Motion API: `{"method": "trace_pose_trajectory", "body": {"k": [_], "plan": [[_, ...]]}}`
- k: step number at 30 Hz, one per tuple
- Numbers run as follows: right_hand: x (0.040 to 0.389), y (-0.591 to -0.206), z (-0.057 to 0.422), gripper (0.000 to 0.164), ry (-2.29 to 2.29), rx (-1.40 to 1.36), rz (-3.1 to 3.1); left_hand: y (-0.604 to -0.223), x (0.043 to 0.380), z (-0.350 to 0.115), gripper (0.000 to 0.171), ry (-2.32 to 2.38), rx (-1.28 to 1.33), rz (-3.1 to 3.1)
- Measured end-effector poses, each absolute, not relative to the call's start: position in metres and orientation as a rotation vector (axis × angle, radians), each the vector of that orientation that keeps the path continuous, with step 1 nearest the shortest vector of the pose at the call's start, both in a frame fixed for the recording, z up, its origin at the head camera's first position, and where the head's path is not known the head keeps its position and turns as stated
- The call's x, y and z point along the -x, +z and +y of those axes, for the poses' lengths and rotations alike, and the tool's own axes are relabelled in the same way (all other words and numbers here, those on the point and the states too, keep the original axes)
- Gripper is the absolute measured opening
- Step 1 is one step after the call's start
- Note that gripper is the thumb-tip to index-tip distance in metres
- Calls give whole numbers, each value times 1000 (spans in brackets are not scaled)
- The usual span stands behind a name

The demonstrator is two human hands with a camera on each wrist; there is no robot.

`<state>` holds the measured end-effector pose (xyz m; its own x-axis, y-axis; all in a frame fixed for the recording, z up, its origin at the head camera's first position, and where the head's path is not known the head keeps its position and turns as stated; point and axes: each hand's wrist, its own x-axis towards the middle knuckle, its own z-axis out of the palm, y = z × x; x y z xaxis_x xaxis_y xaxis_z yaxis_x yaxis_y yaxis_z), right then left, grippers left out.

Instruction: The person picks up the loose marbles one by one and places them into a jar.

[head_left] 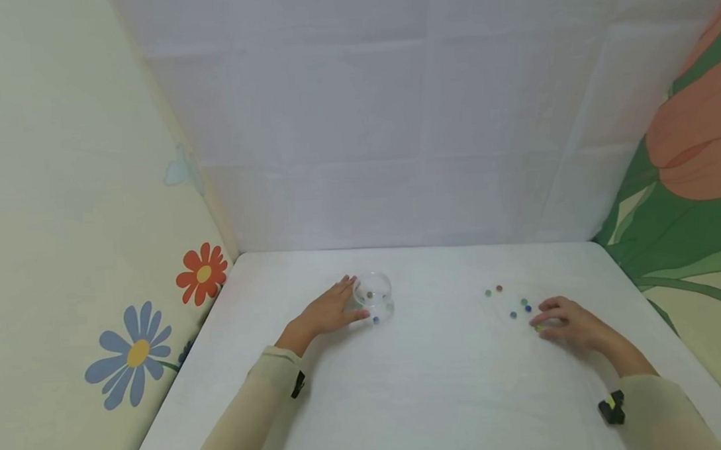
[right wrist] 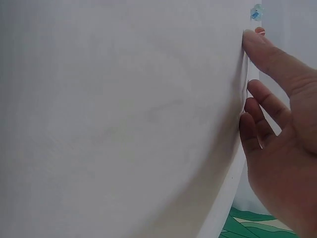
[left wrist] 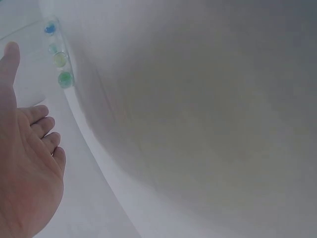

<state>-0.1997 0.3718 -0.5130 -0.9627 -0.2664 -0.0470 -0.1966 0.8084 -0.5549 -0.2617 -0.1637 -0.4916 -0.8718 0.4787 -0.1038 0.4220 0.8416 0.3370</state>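
White-covered table (head_left: 438,394): left hand (head_left: 330,311), fingers relaxed and thumb extended, at the left side of a clear cup (head_left: 391,297) with several marbles (left wrist: 65,79) inside; right hand (head_left: 573,325), fingers bent about a yellow marble (head_left: 538,327), whether pinched cannot be told. Loose nearby, one red marble (head_left: 499,288), four green and blue marbles (head_left: 528,308); behind, creased white backdrop (head_left: 363,119).

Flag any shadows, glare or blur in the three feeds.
Head: dim, flat light, soft shadow beside the left sleeve, clear jar low in contrast; left wrist: hazy, with a broad dim patch across the white surface; right wrist: soft detail, grey shadow below the fingers.
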Motion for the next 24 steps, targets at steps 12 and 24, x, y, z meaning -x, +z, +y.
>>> {"method": "trace_pose_trajectory", "body": {"k": [12, 24], "plan": [[198, -501, 361, 29, -855, 216, 2905, -490, 260, -163, 95, 461, -708, 2836], [206, -493, 346, 39, -988, 119, 2833, -490, 261, -164, 94, 453, -715, 2835]]}}
